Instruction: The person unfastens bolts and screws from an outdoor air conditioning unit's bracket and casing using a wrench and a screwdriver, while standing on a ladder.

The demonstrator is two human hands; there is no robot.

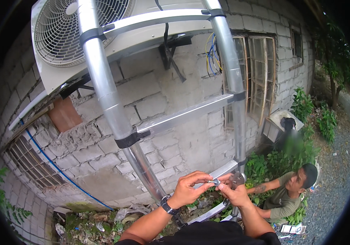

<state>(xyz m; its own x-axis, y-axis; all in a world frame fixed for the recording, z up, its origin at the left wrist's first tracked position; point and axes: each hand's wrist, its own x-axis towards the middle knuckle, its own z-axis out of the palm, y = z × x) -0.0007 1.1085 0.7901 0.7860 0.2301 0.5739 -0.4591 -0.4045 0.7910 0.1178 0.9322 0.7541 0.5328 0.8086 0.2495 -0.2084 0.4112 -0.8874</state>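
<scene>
Between my two hands is a small metal bolt (215, 182), with what looks like a nut or washer on it. My left hand (189, 188) pinches one end between thumb and fingertips; a dark watch (168, 205) is on that wrist. The thumb and finger of my right hand (235, 194) close on the bolt's other end. Tucked into the same right hand is a metal adjustable wrench (238, 179), its jaw end showing above the fingers. Both hands are in front of a telescopic ladder (113, 110), just below one of its rungs (223, 169).
An outdoor air conditioner unit (62, 36) hangs on the block wall (142, 87) behind the ladder. Loose blue and yellow wires (212, 57) come out near a window (256, 77). Below right, another person (283, 200) reaches toward the ladder. Plants and gravel (330, 188) lie beyond.
</scene>
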